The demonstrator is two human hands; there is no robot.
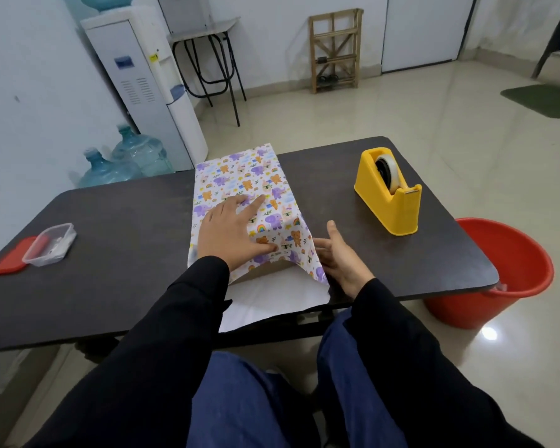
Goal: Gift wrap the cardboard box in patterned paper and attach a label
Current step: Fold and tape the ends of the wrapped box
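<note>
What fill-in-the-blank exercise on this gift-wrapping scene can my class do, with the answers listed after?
1. The left hand presses flat on the patterned paper draped over the cardboard ____.
2. The tape dispenser on the table is ____ in colour.
3. The bucket beside the table stands on the ____.
4. The clear container sits next to its ____ lid.
Missing words: box; yellow; floor; red.

White paper (240,176) printed with purple elephants, orange bears and rainbows; dark brown table (117,227); yellow tape dispenser (389,195); red bucket (511,279); black sleeves (175,318).
</note>
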